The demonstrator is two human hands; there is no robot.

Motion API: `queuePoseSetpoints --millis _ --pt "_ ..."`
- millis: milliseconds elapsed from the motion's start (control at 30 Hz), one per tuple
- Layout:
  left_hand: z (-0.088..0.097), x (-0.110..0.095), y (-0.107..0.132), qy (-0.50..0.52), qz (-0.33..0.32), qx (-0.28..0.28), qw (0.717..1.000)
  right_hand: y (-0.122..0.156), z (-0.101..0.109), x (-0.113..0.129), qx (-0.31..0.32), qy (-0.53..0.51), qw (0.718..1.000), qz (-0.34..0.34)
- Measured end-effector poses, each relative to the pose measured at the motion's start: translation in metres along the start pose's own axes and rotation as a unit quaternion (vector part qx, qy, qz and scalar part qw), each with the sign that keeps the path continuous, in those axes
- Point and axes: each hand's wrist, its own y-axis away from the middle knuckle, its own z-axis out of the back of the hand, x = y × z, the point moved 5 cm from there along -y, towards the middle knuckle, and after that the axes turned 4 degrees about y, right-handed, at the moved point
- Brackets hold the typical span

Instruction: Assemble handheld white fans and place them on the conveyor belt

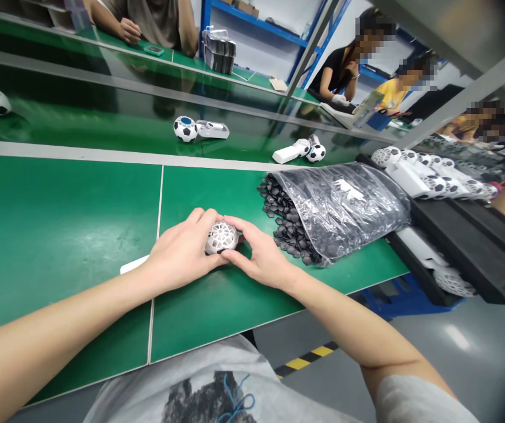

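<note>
The left hand [181, 254] and the right hand [261, 254] are clamping a white lattice ball shell [222, 238] from either side, their fingers wrapping over it and nearly meeting on top. The shell is sitting between the palms, low over the green surface [71, 235], though the hands are hiding whether it is touching. A white strip [134, 264] is lying on the surface, partly tucked behind the left hand. Just beyond the right hand, a clear plastic bag [340, 205] is lying on its side, with small black polygon pieces [285, 220] spilling from its mouth in a heap. Further right, a black tray [468, 241] is holding more white lattice shells [455, 281], and a row of white boxes and football-patterned balls [432, 176] is lining up behind it. On the green bench ahead, a football-patterned ball [185, 129] is sitting beside a white box [212, 130], while a co-worker's hand [129, 29] is resting on the far bench across the way
</note>
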Motion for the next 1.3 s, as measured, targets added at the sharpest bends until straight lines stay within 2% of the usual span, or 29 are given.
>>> queuePoseSetpoints --millis 167,267,300,367,433,467,567,633,733,833,933,1067,1167,1300 --pt "0.001 -0.003 0.001 -0.004 -0.003 0.001 1.0 -0.004 0.001 0.0 -0.024 -0.023 0.999 -0.023" --pt "0.002 0.0 0.001 0.025 -0.012 0.027 0.999 -0.011 0.011 -0.019 -0.004 -0.063 0.996 -0.062" --pt "0.003 0.002 0.0 0.034 -0.014 0.038 0.999 -0.014 0.019 -0.03 -0.01 -0.041 0.996 -0.083" --pt "0.007 0.011 -0.001 0.042 -0.013 0.053 0.998 -0.02 0.041 -0.054 -0.046 0.078 0.987 -0.129" --pt "0.012 0.02 -0.003 0.028 -0.011 0.042 0.999 -0.024 0.06 -0.073 -0.062 0.219 0.96 -0.161" --pt "0.014 0.023 -0.004 0.017 -0.018 0.033 0.999 -0.026 0.064 -0.08 -0.049 0.268 0.947 -0.168" --pt "0.017 0.026 -0.004 -0.019 -0.057 0.016 0.998 -0.03 0.062 -0.09 0.017 0.351 0.921 -0.165" --pt "0.016 0.025 -0.003 -0.043 -0.081 0.016 0.996 -0.03 0.058 -0.09 0.038 0.385 0.909 -0.157" --pt "0.014 0.023 -0.004 -0.077 -0.115 0.009 0.99 -0.028 0.054 -0.083 0.043 0.39 0.908 -0.147" --pt "0.014 0.025 -0.005 -0.091 -0.131 0.001 0.987 -0.022 0.051 -0.061 0.0 0.273 0.954 -0.127" --pt "0.014 0.026 -0.004 -0.073 -0.139 0.021 0.987 -0.015 0.042 -0.022 -0.02 0.091 0.995 -0.042" --pt "0.012 0.025 -0.002 -0.04 -0.121 0.033 0.991 -0.011 0.021 0.024 0.021 0.036 0.996 0.082" --pt "0.01 0.024 -0.003 -0.027 -0.094 0.011 0.995 -0.016 0.011 0.031 0.024 0.036 0.994 0.097" --pt "0.009 0.019 -0.003 -0.011 -0.084 -0.013 0.996 -0.023 0.009 0.023 0.005 -0.009 0.999 0.051"
